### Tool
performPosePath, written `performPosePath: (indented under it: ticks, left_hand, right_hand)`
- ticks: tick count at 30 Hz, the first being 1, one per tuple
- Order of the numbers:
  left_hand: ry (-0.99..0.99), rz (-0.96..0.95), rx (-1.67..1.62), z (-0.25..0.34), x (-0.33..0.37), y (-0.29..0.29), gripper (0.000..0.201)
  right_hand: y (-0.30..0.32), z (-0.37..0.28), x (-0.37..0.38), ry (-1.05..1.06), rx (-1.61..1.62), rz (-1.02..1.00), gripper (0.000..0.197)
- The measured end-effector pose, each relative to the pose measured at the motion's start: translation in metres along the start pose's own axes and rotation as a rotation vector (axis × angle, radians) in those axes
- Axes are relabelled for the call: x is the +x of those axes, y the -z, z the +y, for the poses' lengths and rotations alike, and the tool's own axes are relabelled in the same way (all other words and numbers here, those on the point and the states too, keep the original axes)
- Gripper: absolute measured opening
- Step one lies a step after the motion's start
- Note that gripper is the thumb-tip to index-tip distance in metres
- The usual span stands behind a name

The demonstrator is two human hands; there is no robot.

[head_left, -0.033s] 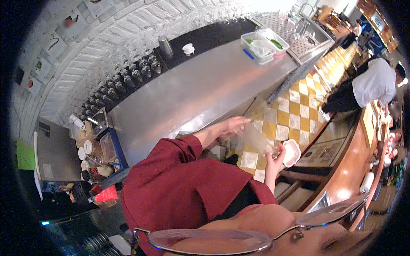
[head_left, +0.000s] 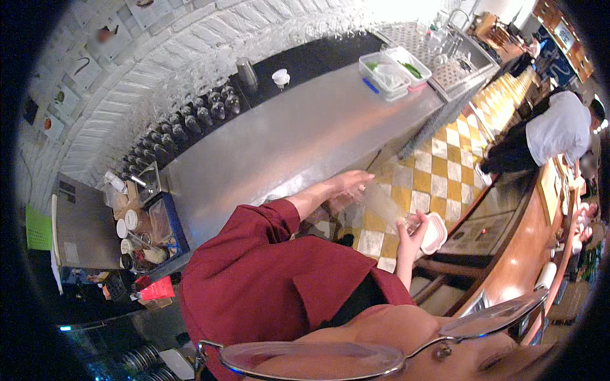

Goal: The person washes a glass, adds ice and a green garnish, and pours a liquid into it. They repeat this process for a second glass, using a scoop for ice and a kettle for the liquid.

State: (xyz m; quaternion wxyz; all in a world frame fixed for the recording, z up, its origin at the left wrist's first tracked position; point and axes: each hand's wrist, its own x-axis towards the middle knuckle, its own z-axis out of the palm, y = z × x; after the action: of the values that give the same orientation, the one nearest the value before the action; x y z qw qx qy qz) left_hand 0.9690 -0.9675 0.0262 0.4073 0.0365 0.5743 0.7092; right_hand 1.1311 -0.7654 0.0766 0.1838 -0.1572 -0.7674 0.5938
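Between my two hands stretches a translucent, whitish plastic piece point(head_left: 386, 204), blurred, so its exact kind is unclear. My left hand point(head_left: 351, 187) is closed around its far-left end, just off the front edge of the metal counter. At the other end, the thumb and fingers of my right hand point(head_left: 412, 233) close on it. A pale, square tub with rounded corners point(head_left: 434, 235) shows right against the outer side of my right hand; whether those fingers hold it too is hidden. Both hands are in the air above the checkered floor.
Along the wall runs a steel counter point(head_left: 273, 143) with upturned glasses point(head_left: 190, 120), a metal shaker point(head_left: 246, 73), a small white cup point(head_left: 280, 78) and clear boxes of greens point(head_left: 387, 75). A person in a white shirt point(head_left: 558, 130) bends at the wooden bar point(head_left: 518, 254) on the right.
The pale tub beside my right hand sits slightly lower. My hands keep nearly the same place, and the plastic piece still spans between them.
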Motion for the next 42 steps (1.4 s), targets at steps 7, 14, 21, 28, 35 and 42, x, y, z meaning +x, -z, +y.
performPosePath:
  ticks: [7, 14, 21, 28, 35, 42]
  left_hand:
    - [-0.180, 0.567, 0.102, 0.155, 0.023, 0.108, 0.068]
    - [-0.405, 1.333, 0.266, 0.306, -0.037, 0.313, 0.071]
    - [-0.030, 1.913, 1.250, 0.364, -0.057, 0.436, 0.068]
    - [0.328, 1.630, 1.499, 0.338, -0.012, 0.523, 0.064]
    - [0.515, 1.559, 1.441, 0.316, 0.016, 0.566, 0.070]
    - [0.669, 1.535, 1.260, 0.323, 0.013, 0.586, 0.073]
  right_hand:
    - [-0.062, -0.044, 0.154, 0.285, 0.163, -0.012, 0.073]
    - [-0.119, -0.008, 0.216, 0.105, 0.189, -0.136, 0.059]
    - [-0.170, 0.044, 0.282, -0.068, 0.111, -0.294, 0.050]
    - [-0.216, 0.054, 0.310, -0.150, 0.036, -0.443, 0.049]
    - [-0.221, 0.063, 0.324, -0.243, 0.061, -0.465, 0.047]
    - [-0.215, 0.074, 0.330, -0.259, 0.029, -0.452, 0.044]
